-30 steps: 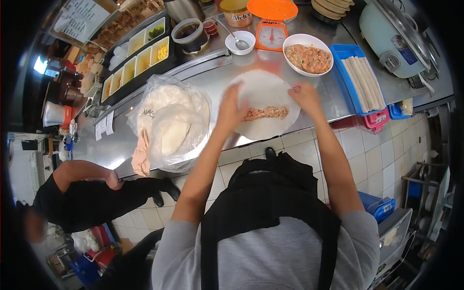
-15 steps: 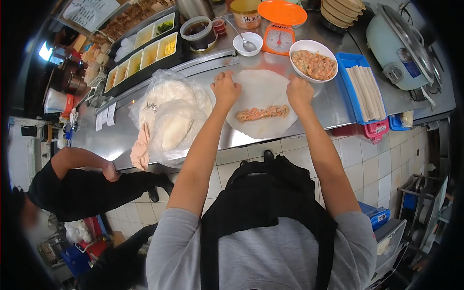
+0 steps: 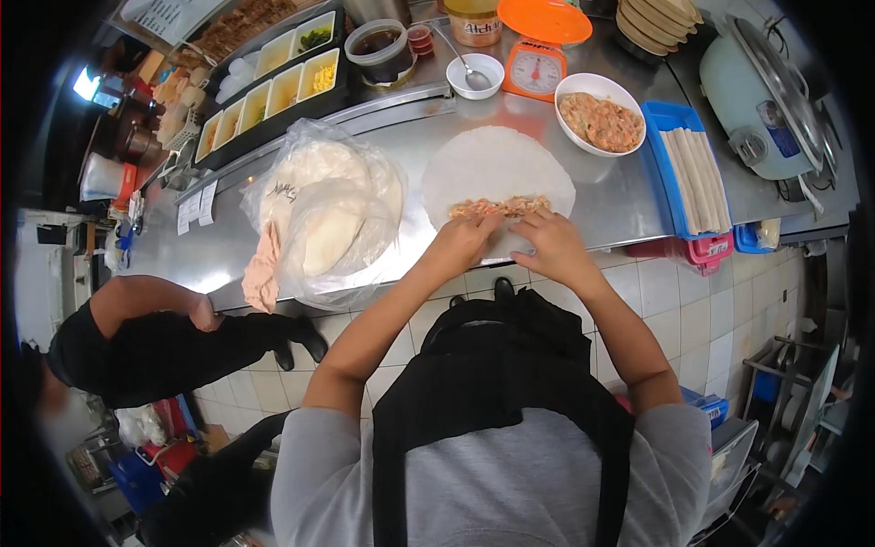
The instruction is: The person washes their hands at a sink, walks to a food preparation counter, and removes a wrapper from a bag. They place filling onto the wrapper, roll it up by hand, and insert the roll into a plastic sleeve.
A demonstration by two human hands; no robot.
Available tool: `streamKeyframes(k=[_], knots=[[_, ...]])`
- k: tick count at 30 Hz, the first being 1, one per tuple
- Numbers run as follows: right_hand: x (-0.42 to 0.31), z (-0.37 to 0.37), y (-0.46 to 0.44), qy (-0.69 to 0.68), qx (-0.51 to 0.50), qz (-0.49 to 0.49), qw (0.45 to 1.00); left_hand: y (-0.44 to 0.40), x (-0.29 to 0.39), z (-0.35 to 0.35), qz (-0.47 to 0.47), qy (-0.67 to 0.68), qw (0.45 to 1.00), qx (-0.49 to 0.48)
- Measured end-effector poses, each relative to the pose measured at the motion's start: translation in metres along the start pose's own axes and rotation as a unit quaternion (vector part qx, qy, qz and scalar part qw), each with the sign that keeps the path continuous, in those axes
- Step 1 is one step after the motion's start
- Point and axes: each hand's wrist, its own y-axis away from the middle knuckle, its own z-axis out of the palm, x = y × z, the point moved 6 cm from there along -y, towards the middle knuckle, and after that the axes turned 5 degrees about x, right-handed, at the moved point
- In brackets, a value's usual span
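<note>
A round white spring roll wrapper lies on the steel counter, with a log of orange minced filling across its near part. At the wrapper's near edge my left hand is closed on it, fingertips against the filling's left half. My right hand grips the same edge on the right, fingers bent over the filling and thumb toward the left hand. The fingers partly hide the near edge and the filling. Beyond to the right stands a white bowl of filling.
Left of the wrapper lies a plastic bag of wrappers. A blue tray of finished rolls stands right. Behind are an orange scale, a small bowl with a spoon and topping containers. A co-worker's arm is at left.
Both hands have come down from the wrapper's far sides to its near edge, closer together, and now take hold there beside the filling. The view has shifted slightly.
</note>
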Motion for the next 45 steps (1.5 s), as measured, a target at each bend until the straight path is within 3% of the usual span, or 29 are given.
streamKeyframes(k=[2, 4, 5, 7, 11, 13, 17, 20, 22, 23, 26, 28, 32, 34, 40, 43, 45], knots=[[-0.002, 0.000, 0.000, 0.031, 0.026, -0.006, 0.999, -0.001, 0.005, -0.008, 0.012, 0.008, 0.999, 0.041], [0.004, 0.009, 0.004, 0.027, 0.016, 0.003, 1.000, -0.003, 0.015, -0.012, -0.036, 0.058, 0.996, -0.050], [0.005, 0.012, 0.005, 0.026, 0.015, 0.004, 1.000, 0.000, 0.013, -0.006, -0.037, 0.059, 0.996, -0.051], [0.009, 0.018, 0.004, 0.033, 0.002, 0.010, 0.999, 0.004, 0.010, 0.003, 0.025, 0.022, 0.999, -0.009], [0.009, 0.019, 0.000, 0.060, 0.010, -0.010, 0.998, -0.001, 0.011, 0.007, 0.034, -0.008, 0.999, -0.013], [0.009, 0.016, 0.000, 0.063, 0.009, -0.009, 0.998, -0.003, 0.002, 0.008, -0.096, 0.037, 0.993, -0.062], [0.006, 0.001, 0.007, 0.034, 0.032, -0.028, 0.999, 0.002, 0.010, 0.003, -0.115, 0.103, 0.987, -0.053], [0.008, 0.004, 0.010, 0.038, -0.046, -0.016, 0.998, 0.009, 0.012, -0.006, -0.071, 0.096, 0.993, -0.012], [0.004, -0.019, 0.000, 0.010, 0.049, -0.004, 0.999, 0.009, 0.003, -0.035, -0.074, 0.104, 0.982, 0.137], [0.004, -0.014, -0.005, 0.007, 0.048, -0.002, 0.999, 0.012, -0.008, -0.038, -0.127, 0.089, 0.979, 0.135], [0.005, 0.000, -0.027, -0.001, 0.088, -0.047, 0.995, 0.013, -0.028, -0.019, -0.133, 0.128, 0.978, 0.093], [0.013, 0.036, -0.035, 0.011, -0.030, -0.041, 0.999, 0.015, -0.034, -0.007, -0.139, 0.163, 0.974, 0.073], [0.016, 0.049, -0.033, 0.029, -0.053, -0.038, 0.997, 0.019, -0.037, -0.004, -0.171, 0.143, 0.974, 0.043], [0.011, 0.031, -0.035, -0.013, 0.033, -0.033, 0.999, 0.019, -0.028, -0.021, -0.149, 0.164, 0.967, 0.128], [0.014, 0.052, -0.042, 0.056, 0.006, -0.007, 0.998, 0.017, -0.043, -0.013, -0.194, 0.176, 0.964, 0.049], [0.013, 0.035, -0.038, 0.004, 0.044, 0.034, 0.998, 0.023, -0.035, -0.026, -0.116, 0.195, 0.967, 0.118], [0.009, 0.039, -0.041, -0.005, 0.032, 0.019, 0.999, 0.025, -0.044, -0.023, -0.153, 0.194, 0.966, 0.078]])
